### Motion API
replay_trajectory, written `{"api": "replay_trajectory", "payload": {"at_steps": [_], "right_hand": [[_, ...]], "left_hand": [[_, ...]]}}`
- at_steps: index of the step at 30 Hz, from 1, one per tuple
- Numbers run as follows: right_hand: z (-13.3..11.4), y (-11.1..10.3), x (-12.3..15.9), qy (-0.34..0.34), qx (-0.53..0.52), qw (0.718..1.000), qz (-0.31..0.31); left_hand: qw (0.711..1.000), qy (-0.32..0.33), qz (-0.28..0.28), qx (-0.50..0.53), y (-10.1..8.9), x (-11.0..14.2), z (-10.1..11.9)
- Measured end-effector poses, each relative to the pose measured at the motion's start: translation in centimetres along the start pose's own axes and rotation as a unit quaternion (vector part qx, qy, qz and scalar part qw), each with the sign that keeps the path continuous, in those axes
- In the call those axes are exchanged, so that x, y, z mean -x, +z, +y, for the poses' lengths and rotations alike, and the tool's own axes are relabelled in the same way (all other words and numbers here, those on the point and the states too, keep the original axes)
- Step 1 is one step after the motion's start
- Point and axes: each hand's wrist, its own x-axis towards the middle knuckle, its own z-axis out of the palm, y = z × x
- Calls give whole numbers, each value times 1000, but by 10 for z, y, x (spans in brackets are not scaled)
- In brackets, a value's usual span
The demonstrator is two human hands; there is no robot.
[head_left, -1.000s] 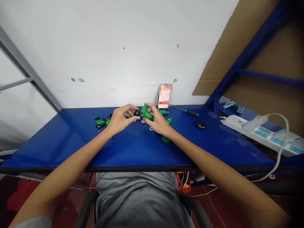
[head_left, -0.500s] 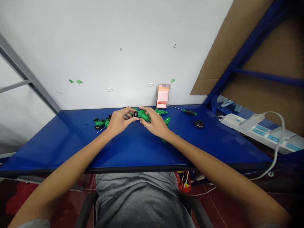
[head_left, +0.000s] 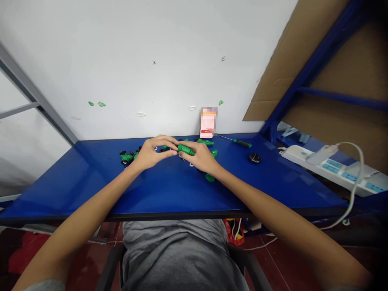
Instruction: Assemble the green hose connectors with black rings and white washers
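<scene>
Above the middle of the blue table, a green plastic hose fitting lies between my two hands. My right hand is closed around its right end, thumb in front and fingers behind. At its left end, my left hand pinches it between thumb and fingers; those fingers cover the end itself. Similar green fittings with black parts lie nearby: one left of my left hand, another behind my right hand. A round green piece sits below my right wrist.
A green-and-black screwdriver lies at the back right, with a black round object in front of it. A blurred-out card or phone leans on the wall. A white power strip stands at the right edge.
The held fitting has turned in my hands: its black-ringed end faced left and is now hidden by my left fingers. Both hands stay almost in the same place.
</scene>
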Motion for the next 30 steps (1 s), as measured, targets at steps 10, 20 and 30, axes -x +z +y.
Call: {"api": "replay_trajectory", "payload": {"at_steps": [10, 20, 30], "right_hand": [[0, 1, 1, -1, 5, 1000, -4], [-1, -5, 0, 18, 16, 999, -37], [2, -4, -3, 41, -21, 998, -44]], "left_hand": [[991, -67, -4, -117, 1, 5, -9], [995, -4, -39, -88, -2, 4, -5], [983, -130, 36, 126, 7, 3, 2]]}}
